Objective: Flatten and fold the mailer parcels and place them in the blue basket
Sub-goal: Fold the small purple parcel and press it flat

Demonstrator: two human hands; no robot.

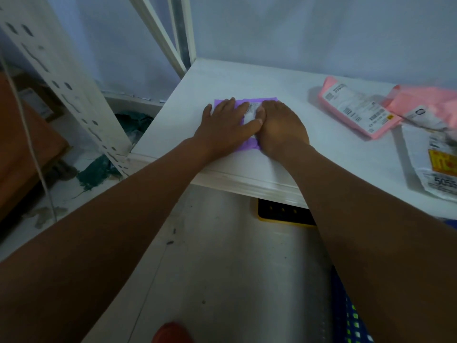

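In the centre of the frame a thin purple plastic mailer (pixel 268 99), rectangular with a white paper label, lies flat on the smooth white table (pixel 222 75). The left hand (pixel 226 126) and the right hand (pixel 282 127) both press on it with palms down and fingers stretched, grasping nothing. At the right are three more mailers: two soft pink mailers (pixel 356 110), wrinkled and with printed labels, and one white mailer (pixel 435 167), crumpled, with yellow print. At the lower right, one corner of the blue basket (pixel 339 295) with a mesh wall shows.
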